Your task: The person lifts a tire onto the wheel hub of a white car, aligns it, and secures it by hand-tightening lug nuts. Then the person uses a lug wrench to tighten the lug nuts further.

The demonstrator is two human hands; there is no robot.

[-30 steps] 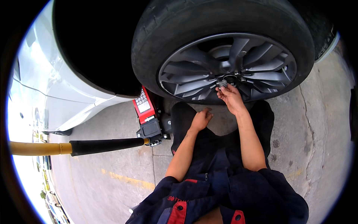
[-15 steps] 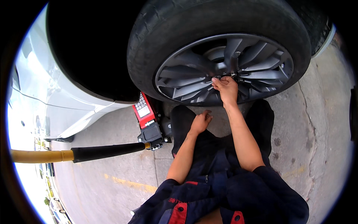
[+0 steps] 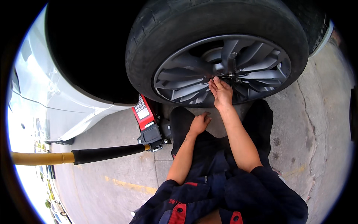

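Observation:
My right hand [image 3: 223, 93] reaches to the hub of a dark-tyred wheel [image 3: 216, 18] with grey alloy spokes [image 3: 251, 52], left of centre among the bolt positions. Its fingers are bent together at the hub; what they hold, if anything, is hidden or too small to name. My left hand [image 3: 199, 122] rests by my left thigh [image 3: 181, 123], below the wheel, fingers loosely bent and apart, holding nothing.
A white car body [image 3: 56, 104] with a dark wheel arch stands at left. Beside my left leg is a red-and-black floor jack [image 3: 151, 132], its yellow-and-black handle [image 3: 108, 153] reaching leftward. Cracked concrete [image 3: 309, 149] lies right; parked cars show at the far left edge.
My right hand has moved up and left at the hub; the grey metal piece it held a second ago is now hidden. My left hand has shifted little.

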